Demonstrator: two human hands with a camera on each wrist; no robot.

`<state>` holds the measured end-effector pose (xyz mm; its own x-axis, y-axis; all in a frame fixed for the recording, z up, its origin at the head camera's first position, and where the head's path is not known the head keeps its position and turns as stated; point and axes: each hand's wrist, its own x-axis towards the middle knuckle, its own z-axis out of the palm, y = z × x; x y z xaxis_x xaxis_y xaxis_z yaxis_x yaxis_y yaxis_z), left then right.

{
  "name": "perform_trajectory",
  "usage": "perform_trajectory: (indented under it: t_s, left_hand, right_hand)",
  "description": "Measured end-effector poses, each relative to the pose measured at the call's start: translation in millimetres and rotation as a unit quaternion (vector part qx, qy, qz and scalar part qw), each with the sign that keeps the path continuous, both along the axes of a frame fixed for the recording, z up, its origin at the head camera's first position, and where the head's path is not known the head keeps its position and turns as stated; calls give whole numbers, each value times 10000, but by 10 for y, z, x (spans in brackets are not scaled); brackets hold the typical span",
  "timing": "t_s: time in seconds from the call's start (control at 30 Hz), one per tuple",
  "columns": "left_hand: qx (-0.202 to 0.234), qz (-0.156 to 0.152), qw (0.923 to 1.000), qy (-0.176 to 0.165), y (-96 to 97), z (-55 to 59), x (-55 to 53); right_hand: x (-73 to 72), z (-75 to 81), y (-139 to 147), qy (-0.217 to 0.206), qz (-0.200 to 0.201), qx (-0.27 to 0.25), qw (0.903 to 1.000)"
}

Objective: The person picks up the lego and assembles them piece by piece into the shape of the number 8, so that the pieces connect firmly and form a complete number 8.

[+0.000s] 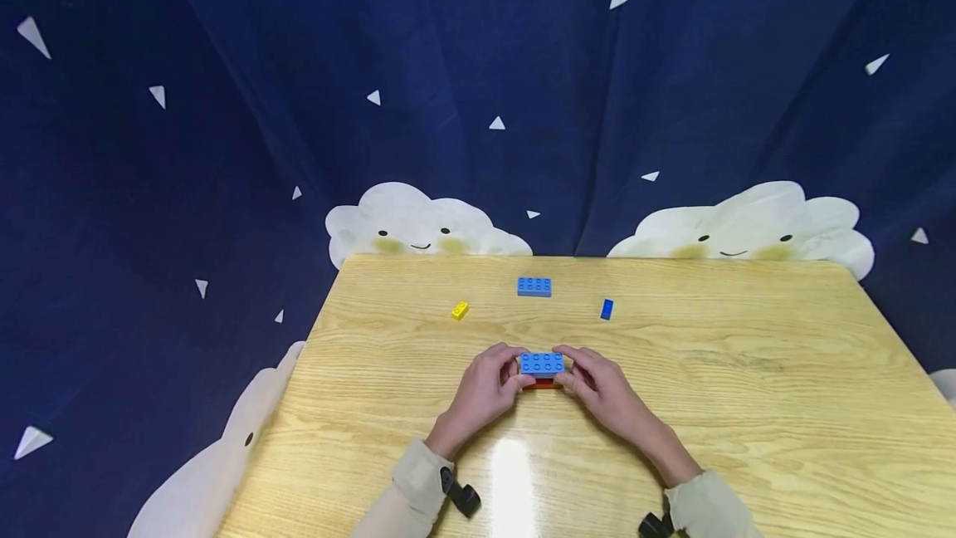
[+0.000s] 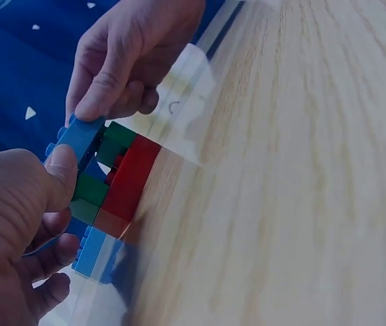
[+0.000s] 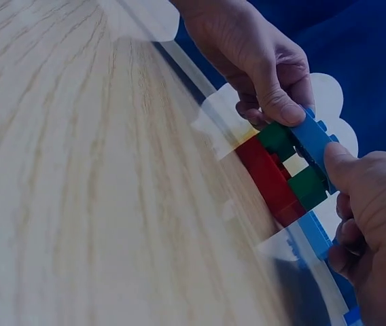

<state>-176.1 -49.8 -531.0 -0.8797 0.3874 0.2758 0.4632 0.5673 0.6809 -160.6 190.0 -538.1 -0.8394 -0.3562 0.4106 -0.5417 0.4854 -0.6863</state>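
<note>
Both hands pinch a light-blue eight-stud brick [image 1: 542,364] near the middle of the table, the left hand [image 1: 484,384] at its left end and the right hand [image 1: 607,397] at its right end. Thumbs are on the near side, fingers behind. Below it stand two green bricks, one [image 2: 116,142] near the right hand and another [image 2: 90,193] near the left, with a gap between them. These sit on a long red brick [image 3: 266,173] lying on the table. In the wrist views the blue brick looks slightly tilted over the green bricks, with a thin dark gap showing.
Behind the hands lie another light-blue brick [image 1: 534,291], a small yellow brick [image 1: 459,310] to the left and a small dark-blue brick [image 1: 607,309] to the right. A dark-blue curtain [image 1: 478,48] with clouds hangs along the far edge of the wooden table [image 1: 747,405].
</note>
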Motion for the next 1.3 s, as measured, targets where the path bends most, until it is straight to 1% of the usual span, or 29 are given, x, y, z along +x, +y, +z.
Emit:
perform_trajectory:
  t_s: [0.33, 0.6, 0.8, 0.93, 1.2, 1.3]
  left_hand:
    - [-8, 44, 10000, 26, 11, -12, 2]
    - [-65, 63, 9999, 119, 14, -28, -2]
    - [38, 51, 9999, 148, 19, -48, 4]
    - [66, 54, 9998, 164, 21, -55, -3]
    - [208, 104, 9997, -47, 23, -55, -6]
    - [203, 120, 9997, -45, 30, -52, -9]
  right_hand:
    - [0, -14, 1, -26, -26, 40, 10000]
    - [-16, -49, 4, 92, -11, -49, 9999]
    - [-15, -69, 12, 77, 17, -101, 9999]
    - [-22, -87, 17, 64, 57, -222, 9997]
    - [-38, -156, 17, 129, 113, -435, 9989]
    - [-41, -178, 23, 106, 86, -458, 9989]
